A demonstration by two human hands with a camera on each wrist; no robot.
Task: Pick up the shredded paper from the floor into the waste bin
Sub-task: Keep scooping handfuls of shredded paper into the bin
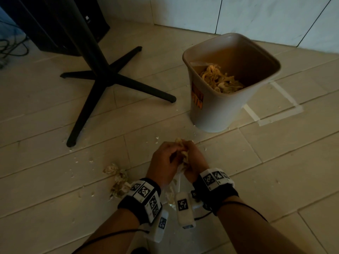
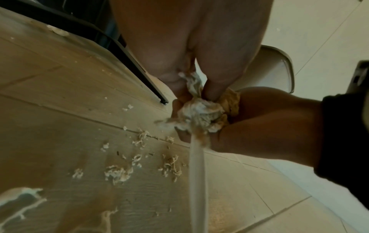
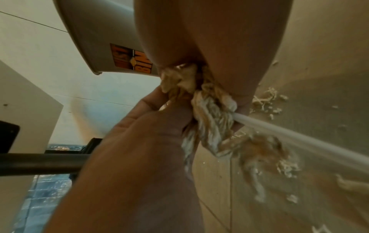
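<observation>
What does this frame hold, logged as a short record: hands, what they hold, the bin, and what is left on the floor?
left hand: fingers curled round the wad of shredded paper
right hand: grips the same wad from the other side
wad position: above the floor, short of the waste bin
waste bin: upright, open, shredded paper already inside
floor leftovers: a clump of shreds beside the left wrist, plus small scattered bits
nearby: black table base to the left of the bin

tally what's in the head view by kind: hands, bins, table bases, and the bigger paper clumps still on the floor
hands: 2, left hand and right hand, both gripping one wad of shredded paper
waste bin: 1
black table base: 1
bigger floor clumps: 1 loose cluster, plus uncounted small scraps
total: 5
</observation>
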